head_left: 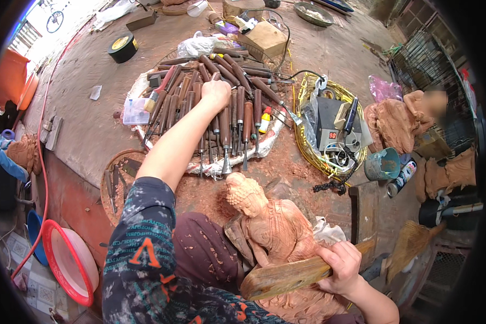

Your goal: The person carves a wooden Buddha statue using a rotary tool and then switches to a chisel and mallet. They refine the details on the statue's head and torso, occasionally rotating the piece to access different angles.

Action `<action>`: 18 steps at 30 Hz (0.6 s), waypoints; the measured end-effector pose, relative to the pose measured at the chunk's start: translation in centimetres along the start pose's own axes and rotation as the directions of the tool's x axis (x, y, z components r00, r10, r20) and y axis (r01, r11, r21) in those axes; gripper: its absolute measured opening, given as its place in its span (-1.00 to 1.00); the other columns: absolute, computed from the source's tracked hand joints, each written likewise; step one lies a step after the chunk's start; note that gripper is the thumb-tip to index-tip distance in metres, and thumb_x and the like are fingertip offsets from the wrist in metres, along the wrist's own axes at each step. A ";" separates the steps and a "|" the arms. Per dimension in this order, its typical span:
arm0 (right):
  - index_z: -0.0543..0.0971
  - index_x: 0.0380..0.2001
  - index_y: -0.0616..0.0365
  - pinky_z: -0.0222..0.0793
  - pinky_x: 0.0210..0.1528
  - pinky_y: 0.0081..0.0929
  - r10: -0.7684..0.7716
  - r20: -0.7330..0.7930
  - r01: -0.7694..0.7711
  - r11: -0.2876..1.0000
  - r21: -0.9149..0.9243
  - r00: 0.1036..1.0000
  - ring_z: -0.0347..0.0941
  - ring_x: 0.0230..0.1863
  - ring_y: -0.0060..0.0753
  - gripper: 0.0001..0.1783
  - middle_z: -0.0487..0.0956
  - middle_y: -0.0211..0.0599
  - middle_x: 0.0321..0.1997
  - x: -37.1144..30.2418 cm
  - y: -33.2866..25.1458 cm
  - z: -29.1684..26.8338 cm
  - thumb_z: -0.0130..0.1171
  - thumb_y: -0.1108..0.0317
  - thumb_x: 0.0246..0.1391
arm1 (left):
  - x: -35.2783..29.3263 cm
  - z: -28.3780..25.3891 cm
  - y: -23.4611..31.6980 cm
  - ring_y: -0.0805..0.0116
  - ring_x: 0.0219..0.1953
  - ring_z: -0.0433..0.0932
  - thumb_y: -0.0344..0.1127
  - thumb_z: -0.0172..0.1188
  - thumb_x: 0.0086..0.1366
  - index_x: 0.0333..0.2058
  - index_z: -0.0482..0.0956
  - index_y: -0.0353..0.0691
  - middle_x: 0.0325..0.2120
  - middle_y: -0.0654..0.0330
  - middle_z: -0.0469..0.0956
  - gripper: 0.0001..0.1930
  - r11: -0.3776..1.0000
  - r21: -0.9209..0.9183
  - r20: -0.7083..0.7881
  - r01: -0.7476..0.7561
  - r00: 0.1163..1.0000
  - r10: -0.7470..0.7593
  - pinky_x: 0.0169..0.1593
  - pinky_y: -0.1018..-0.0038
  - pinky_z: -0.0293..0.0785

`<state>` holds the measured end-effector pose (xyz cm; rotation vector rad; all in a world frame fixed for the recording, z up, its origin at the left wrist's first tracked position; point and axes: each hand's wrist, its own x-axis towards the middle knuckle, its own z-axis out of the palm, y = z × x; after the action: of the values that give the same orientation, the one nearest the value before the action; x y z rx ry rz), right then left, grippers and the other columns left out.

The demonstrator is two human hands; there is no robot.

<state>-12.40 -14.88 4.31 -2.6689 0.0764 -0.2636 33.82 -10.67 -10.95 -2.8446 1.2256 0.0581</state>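
Observation:
My left hand (216, 94) reaches out over a round tray of wooden-handled carving chisels. Its fingers are closed round one chisel handle (215, 76), whose end shows above the fist. Many more chisels (247, 121) lie heaped round it, several with their metal blades toward me. My right hand (340, 265) grips a long flat wooden bar (286, 277) with a rounded end. The bar lies across the lower part of a carved wooden seated figure (278, 229), which leans against my legs, its head (247, 194) tilted to the left.
Right of the chisels, a yellow basket (302, 148) holds a grey control box (329, 116) with cables. Beyond it are a teal cup (382, 163), a spray can (402, 178) and another carved figure (394, 127). A pink-rimmed basin (73, 262) stands at lower left. Wood chips litter the ground.

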 end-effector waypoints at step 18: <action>0.56 -0.30 0.05 0.22 -0.48 -0.36 -0.011 0.033 0.010 1.000 0.010 0.999 0.34 -0.55 -0.27 -0.57 0.40 -0.36 -0.52 0.4 -0.2 -0.3 0.32 0.20 -0.38 | 1.3 -1.6 -1.2 0.09 0.03 0.54 0.06 0.20 0.04 -0.13 0.61 -0.28 -0.06 -0.05 0.57 -0.45 0.813 -0.339 0.084 0.474 0.876 -0.475 0.06 0.34 0.47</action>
<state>-12.03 -14.83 4.74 -2.6631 0.0506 -0.2220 35.62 -10.88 -9.41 -3.3716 0.4991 0.2784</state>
